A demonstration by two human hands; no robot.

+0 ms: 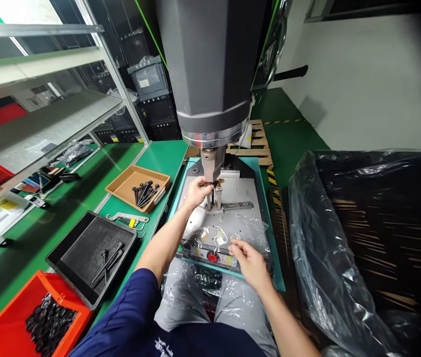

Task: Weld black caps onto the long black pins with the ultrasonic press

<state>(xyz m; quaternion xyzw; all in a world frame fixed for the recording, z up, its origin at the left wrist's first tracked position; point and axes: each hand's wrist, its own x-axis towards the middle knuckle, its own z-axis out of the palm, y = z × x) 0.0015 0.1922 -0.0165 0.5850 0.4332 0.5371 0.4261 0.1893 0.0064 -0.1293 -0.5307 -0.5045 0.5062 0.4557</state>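
Note:
My left hand [196, 193] reaches to the fixture under the machine's metal horn [212, 163]. Its thumb and fingertips are closed on a small black part [214, 184], mostly hidden by the fingers. The upright metal fixture [218, 196] stands on the grey machine plate [238, 188], right below the horn. My right hand [249, 263] hovers over the front of the plate, near a red button [213, 257]. Its fingers are loosely bent and apart, with nothing visible in them. Clear plastic film [233, 228] covers the front part of the plate.
Left on the green bench are a brown tray [121, 182] with long black pieces, a black tray [77, 248] with a few more, hex keys [131, 220], and a red bin [10, 317] of small black parts. A plastic-lined box [318, 248] stands right.

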